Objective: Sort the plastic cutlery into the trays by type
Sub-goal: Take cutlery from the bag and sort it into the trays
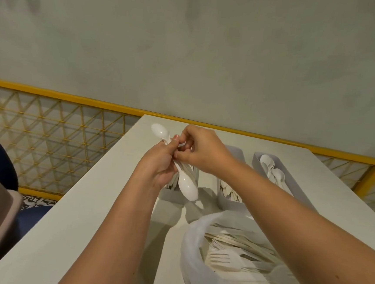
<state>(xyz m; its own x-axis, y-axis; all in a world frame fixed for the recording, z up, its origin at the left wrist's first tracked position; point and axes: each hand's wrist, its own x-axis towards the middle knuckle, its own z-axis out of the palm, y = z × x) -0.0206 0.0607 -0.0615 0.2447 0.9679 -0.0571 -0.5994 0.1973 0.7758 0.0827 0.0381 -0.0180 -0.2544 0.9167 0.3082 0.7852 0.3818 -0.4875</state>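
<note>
Sorting is judged partly done: a bunch of spoons (188,187) is gripped in the left hand (159,162) over the table (108,203) and pinched by the right hand (201,150), the trays (256,159) beyond are partly filled, and a full bag of cutlery (192,255) is left unsorted.

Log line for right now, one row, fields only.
step: sorting spoons | left hand: holds spoons | right hand: pinches their handles | right tray: spoons inside | bag: forks unsorted
</note>
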